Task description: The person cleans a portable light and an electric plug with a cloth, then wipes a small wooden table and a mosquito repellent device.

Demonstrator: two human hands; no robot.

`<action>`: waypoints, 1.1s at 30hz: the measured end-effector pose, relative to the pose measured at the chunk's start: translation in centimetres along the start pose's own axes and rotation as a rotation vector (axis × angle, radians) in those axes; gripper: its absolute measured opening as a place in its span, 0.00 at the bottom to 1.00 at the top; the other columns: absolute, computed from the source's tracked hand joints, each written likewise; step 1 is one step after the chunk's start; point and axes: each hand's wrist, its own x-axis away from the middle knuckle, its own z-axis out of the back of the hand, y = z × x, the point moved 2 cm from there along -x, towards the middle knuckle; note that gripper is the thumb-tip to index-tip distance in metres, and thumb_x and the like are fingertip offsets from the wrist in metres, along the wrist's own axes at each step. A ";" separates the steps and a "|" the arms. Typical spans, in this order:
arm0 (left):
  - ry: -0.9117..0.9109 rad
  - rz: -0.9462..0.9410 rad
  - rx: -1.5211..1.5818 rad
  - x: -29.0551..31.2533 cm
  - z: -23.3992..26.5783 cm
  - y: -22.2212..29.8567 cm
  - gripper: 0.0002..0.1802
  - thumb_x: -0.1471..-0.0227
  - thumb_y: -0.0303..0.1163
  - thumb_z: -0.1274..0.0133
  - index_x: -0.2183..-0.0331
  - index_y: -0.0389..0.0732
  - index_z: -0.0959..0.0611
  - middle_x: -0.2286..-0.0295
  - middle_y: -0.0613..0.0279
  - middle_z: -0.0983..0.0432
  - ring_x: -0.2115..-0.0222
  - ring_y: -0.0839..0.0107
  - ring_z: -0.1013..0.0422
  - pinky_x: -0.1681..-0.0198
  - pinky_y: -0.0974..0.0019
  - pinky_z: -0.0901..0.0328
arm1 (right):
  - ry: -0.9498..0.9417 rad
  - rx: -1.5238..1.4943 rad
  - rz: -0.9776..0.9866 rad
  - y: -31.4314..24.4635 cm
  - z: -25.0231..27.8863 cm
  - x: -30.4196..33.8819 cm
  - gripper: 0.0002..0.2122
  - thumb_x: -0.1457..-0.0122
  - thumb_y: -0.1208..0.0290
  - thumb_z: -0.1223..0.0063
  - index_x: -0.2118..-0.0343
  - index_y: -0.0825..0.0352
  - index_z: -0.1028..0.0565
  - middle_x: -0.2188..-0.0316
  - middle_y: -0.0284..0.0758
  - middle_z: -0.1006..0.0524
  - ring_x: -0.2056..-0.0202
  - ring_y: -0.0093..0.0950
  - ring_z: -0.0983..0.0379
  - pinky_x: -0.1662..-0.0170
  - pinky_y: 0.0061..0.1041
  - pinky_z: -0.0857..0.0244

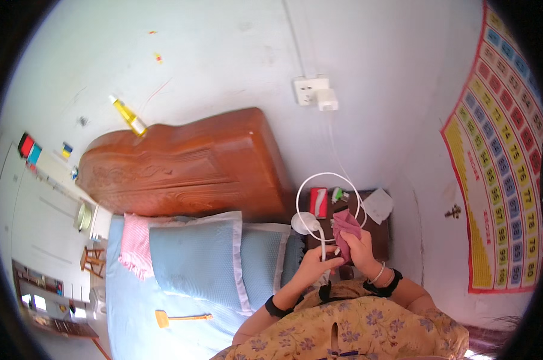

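My left hand (310, 267) is closed around the slim white stem of what looks like a lamp (323, 247), which has a round white disc at its far end. A thin white loop (329, 174) arcs past the disc; whether it is part of the lamp or a cable cannot be told. A mauve cloth (346, 223) is bunched in my right hand (360, 249), close beside the left fingers. Part of the cloth overlaps the loop's right side. Where the cloth touches the lamp is hidden by my fingers.
Beneath my hands stands a dark bedside table (378, 233) holding a red box (318, 203), a small green-and-white item (338, 194) and white paper (379, 206). To the left are a carved wooden headboard (181, 165), blue pillows (193, 258) and a yellow fly swatter (184, 317). A charger (326, 99) sits in the wall socket.
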 end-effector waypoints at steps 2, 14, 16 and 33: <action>0.070 -0.133 -0.019 -0.1 -1.2 0.0 0.13 0.54 0.27 0.44 0.63 0.35 0.22 0.74 0.64 0.26 0.79 0.80 0.31 0.76 0.76 0.36 | 0.090 0.052 0.068 -1.1 -0.2 -0.1 0.13 0.46 0.72 0.52 0.59 0.73 0.28 0.68 0.29 0.25 0.68 0.17 0.33 0.63 0.18 0.38; 0.332 -0.163 0.154 2.2 2.3 1.4 0.11 0.49 0.30 0.50 0.65 0.31 0.21 0.74 0.60 0.25 0.81 0.77 0.31 0.78 0.76 0.37 | 0.161 -0.064 0.117 -2.8 -0.8 -4.6 0.12 0.45 0.71 0.55 0.63 0.74 0.26 0.70 0.31 0.25 0.69 0.18 0.33 0.63 0.18 0.39; 0.401 -0.188 0.101 2.0 2.5 2.0 0.14 0.49 0.31 0.49 0.62 0.31 0.23 0.73 0.60 0.26 0.81 0.77 0.31 0.79 0.78 0.38 | 0.067 -0.226 0.097 -3.1 -1.3 -4.4 0.13 0.44 0.69 0.56 0.64 0.74 0.26 0.68 0.32 0.25 0.66 0.19 0.31 0.60 0.18 0.39; 0.008 0.036 0.232 0.7 1.8 3.7 0.08 0.49 0.32 0.49 0.73 0.36 0.25 0.82 0.67 0.30 0.83 0.79 0.32 0.81 0.78 0.40 | 0.082 0.066 0.252 -3.0 -1.2 -6.0 0.11 0.47 0.70 0.51 0.65 0.72 0.25 0.76 0.28 0.26 0.74 0.13 0.35 0.71 0.15 0.39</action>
